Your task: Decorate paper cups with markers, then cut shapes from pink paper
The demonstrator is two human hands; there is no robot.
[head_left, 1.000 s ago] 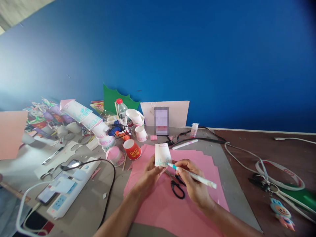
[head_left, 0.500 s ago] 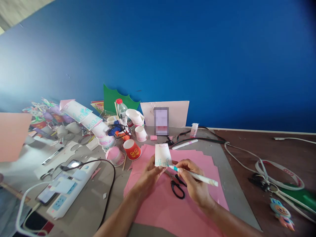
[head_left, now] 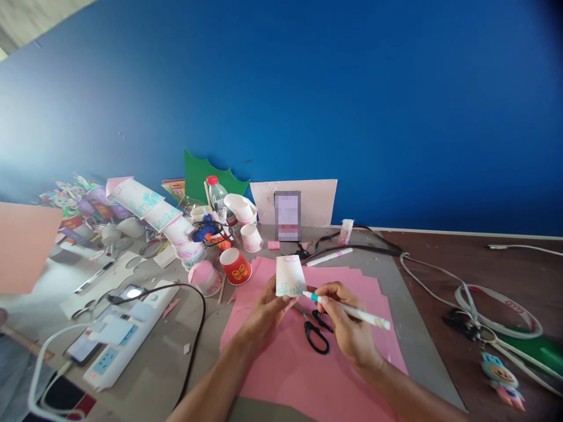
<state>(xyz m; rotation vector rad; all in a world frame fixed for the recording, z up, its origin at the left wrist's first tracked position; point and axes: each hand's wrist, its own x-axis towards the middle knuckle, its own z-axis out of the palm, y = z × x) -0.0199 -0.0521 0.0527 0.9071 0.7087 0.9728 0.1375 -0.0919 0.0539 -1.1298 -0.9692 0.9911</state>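
Note:
My left hand (head_left: 271,308) grips a white paper cup (head_left: 289,274) turned upside down, its wide rim toward me. Teal drawn marks run along the lower part of the cup, and a small pink outline sits near its top. In my right hand (head_left: 345,319) is a white marker (head_left: 363,316) with a teal end, its tip at the cup's lower right side. Beneath both hands lie pink paper sheets (head_left: 281,372). Black-handled scissors (head_left: 316,337) rest on the paper between my hands, their blades partly hidden.
To the left stand a red paper cup (head_left: 235,266), a leaning tower of decorated cups (head_left: 162,214) and a white power strip (head_left: 105,366). A pink-and-white marker (head_left: 329,257) lies behind the paper. Cables and a keychain figure (head_left: 501,375) are at the right. Pink paper (head_left: 26,246) shows at far left.
The marker tip has shifted slightly along the cup's lower right side, with more teal marks there. The pink paper at far left has moved rightward. My left hand and the cup stay put.

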